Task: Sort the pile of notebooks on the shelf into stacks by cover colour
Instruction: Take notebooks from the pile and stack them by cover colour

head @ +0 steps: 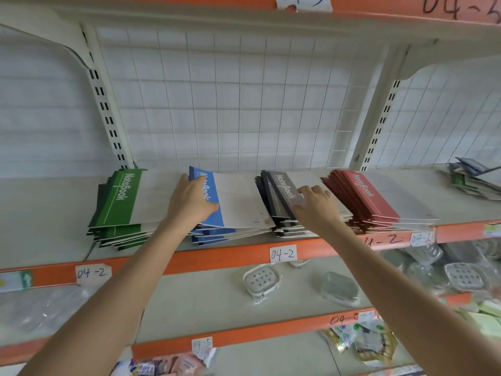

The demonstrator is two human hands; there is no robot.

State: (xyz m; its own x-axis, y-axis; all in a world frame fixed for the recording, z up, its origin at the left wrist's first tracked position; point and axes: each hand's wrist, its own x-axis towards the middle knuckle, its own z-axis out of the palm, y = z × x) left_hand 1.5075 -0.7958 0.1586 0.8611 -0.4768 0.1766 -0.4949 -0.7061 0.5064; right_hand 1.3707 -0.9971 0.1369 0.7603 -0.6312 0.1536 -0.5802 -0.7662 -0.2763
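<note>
L hand grips the spine edge of the top blue notebook, thumb flat on the smooth cover, fingers curled over the far side. R hand lies loose, fingers spread, on the black stack. Thin flat nbks, slightly fanned, sit in a row on the shelf: green stack, blue stack, black, red stack. Mixed pile far R.

The notebooks are seen to be paper, with smooth matt card covers. The shelf is made of dull cream-painted metal and backed by a white coated wire grid. Paper labels are stuck on. Plastic soap dishes are wrapped in glossy clear film.
</note>
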